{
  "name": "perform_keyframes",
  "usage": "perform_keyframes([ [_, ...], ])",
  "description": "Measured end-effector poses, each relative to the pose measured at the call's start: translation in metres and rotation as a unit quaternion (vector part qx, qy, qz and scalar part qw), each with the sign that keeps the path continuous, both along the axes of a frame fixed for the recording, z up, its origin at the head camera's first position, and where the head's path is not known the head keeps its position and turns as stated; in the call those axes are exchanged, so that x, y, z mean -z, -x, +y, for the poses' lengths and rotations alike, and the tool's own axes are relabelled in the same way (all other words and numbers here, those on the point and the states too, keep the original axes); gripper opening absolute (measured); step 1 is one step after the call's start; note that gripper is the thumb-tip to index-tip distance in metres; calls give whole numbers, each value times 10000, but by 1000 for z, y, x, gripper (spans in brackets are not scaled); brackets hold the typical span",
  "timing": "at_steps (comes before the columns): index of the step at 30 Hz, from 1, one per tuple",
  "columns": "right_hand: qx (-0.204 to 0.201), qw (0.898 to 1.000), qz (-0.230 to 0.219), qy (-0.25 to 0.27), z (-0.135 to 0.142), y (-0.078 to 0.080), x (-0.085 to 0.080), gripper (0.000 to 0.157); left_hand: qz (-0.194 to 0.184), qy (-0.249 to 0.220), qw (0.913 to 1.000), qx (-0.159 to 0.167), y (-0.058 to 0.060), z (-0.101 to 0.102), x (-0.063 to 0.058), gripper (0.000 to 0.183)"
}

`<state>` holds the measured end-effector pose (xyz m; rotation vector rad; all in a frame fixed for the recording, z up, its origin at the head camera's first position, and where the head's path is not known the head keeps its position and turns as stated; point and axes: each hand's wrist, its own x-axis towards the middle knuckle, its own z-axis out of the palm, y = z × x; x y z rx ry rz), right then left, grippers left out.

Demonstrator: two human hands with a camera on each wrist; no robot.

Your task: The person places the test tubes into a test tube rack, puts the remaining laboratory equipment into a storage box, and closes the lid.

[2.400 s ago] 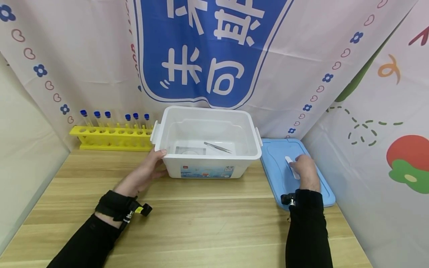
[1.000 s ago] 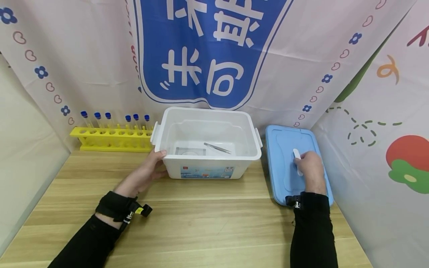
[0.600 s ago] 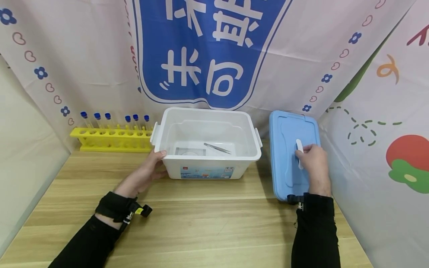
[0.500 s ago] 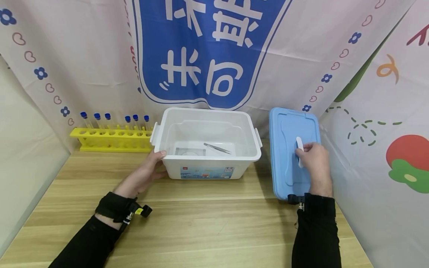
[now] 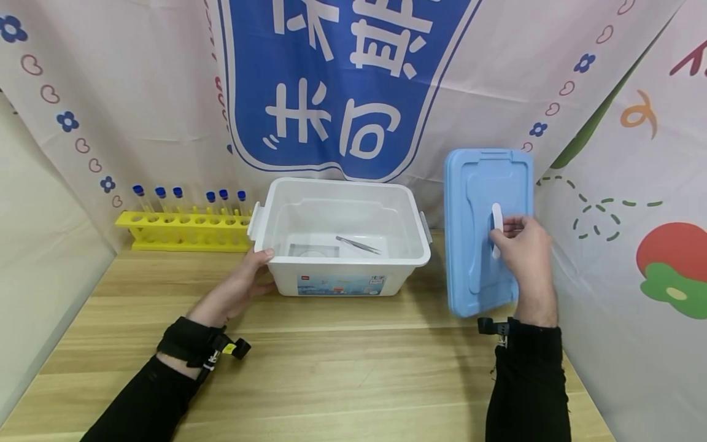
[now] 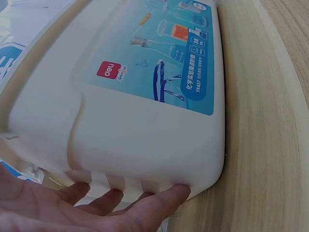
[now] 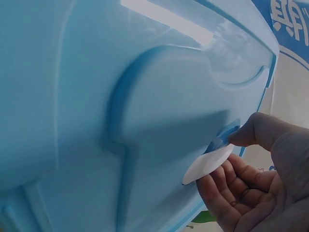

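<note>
A white plastic storage box (image 5: pixel 337 270) with a blue label stands at the back of the table. My left hand (image 5: pixel 237 288) rests on its front left corner, thumb along the rim. In the left wrist view, the fingers (image 6: pixel 159 205) touch the wall below the rim. My right hand (image 5: pixel 525 252) pinches the white handle (image 5: pixel 496 230) of the blue lid (image 5: pixel 480 178), with the thumb on one side and fingers on the other. The lid is tilted up steeply, right of the box. Whether its lower edge touches the table cannot be told.
Inside the box lie metal tweezers (image 5: pixel 359 245) and a flat clear rectangular piece (image 5: pixel 313 250). A yellow rack (image 5: pixel 188 227) with several blue-capped test tubes stands close to the box's left side. Printed cloth (image 5: pixel 353 73) hangs behind, and a wall (image 5: pixel 607 276) borders the table at right.
My right hand has taken the handle of the lid, which lay flat on the table, and raised and tilted it upright. The left hand and the box have stayed put.
</note>
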<state>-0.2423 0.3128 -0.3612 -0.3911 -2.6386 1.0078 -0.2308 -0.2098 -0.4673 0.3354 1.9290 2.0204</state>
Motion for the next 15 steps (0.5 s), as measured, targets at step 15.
perform_keyframes([
  [15,-421,9919,1193,-142,-15,-5,-34,41,-23,-4,10000,-31,1,0,2,81],
])
